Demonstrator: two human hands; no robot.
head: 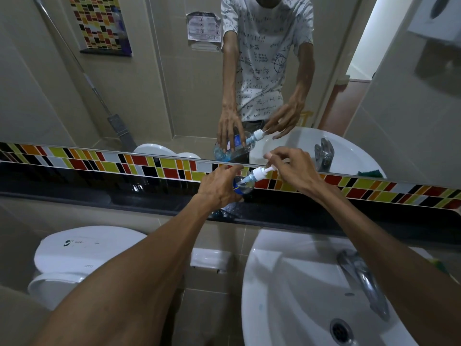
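We log the bottle [243, 187] tilted over the black counter [124, 196], just under the mirror [149, 96]. We cannot tell whether its base touches the counter. Left hand [219, 188] is wrapped round the bottle body, fingers curled. Right hand [291, 168] pinches the white pump [262, 171] on the bottle's neck with its fingertips. Sink [287, 283] and tap [359, 273] are below right, toilet [82, 248] below left.
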